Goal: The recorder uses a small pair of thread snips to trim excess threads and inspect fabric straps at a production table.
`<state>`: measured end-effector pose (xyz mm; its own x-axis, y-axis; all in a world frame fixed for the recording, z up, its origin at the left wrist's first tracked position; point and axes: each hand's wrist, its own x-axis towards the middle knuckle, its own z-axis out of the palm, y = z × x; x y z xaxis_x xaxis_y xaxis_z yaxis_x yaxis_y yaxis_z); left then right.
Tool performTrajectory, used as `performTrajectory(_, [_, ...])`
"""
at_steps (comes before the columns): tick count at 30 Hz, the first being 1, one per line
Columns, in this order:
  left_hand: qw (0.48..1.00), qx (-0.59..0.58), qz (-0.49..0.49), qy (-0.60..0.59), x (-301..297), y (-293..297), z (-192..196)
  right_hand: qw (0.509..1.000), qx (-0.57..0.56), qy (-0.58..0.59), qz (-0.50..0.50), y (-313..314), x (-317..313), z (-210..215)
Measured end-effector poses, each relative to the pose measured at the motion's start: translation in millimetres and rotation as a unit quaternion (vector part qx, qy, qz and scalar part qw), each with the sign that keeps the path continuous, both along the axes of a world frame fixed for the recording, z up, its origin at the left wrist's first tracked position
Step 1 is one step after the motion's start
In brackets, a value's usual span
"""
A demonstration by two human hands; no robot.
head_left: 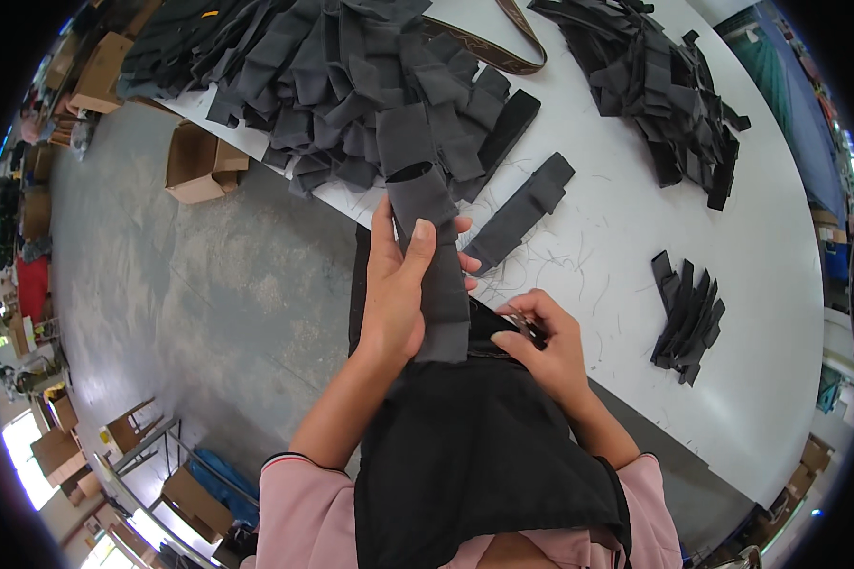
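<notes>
My left hand (399, 284) grips a dark grey fabric strip (435, 256), thumb on top, fingers wrapped under it. The strip runs from the big heap of grey fabric pieces (351, 85) down to my lap. My right hand (541, 341) is closed on a small dark tool (531, 329), probably snips, just right of the strip's lower end. A black cloth (474, 455) covers my lap beneath both hands.
The white table (636, 237) carries a folded grey strip (522, 209), a small stack of black pieces (685, 318), a black pile (664, 85) at the far right and a brown strap (489, 47). Cardboard boxes (199, 163) stand on the grey floor to the left.
</notes>
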<state>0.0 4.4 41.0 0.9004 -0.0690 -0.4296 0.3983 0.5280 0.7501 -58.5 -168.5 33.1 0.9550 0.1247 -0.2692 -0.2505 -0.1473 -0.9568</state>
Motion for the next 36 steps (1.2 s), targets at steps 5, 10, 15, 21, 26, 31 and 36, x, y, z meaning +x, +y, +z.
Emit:
performTrajectory(5, [0.999,0.025,0.002,-0.022,-4,-7,2,0.990,-0.056,-0.126,0.019,22,13,-13])
performTrajectory(10, [0.984,0.151,-0.011,-0.090,-10,-7,-5,0.993,-0.013,-0.114,0.033,22,19,-12])
performTrajectory(15, [0.988,0.125,-0.011,-0.084,-9,-8,-7,0.873,0.441,0.195,-0.075,12,21,-1])
performTrajectory(21, [1.000,-0.005,-0.005,-0.013,-3,-1,-14,0.992,-0.051,-0.094,-0.068,9,2,-2])
performTrajectory(26, [1.000,-0.029,-0.003,0.007,-5,2,-14,0.938,-0.209,-0.276,0.002,3,-3,-5])
performTrajectory(31, [1.000,-0.012,-0.009,0.007,-7,2,-9,0.872,-0.332,-0.356,0.054,3,0,6])
performTrajectory(36, [1.000,-0.002,-0.007,0.004,-8,2,-4,0.858,-0.331,-0.387,0.056,0,0,9])
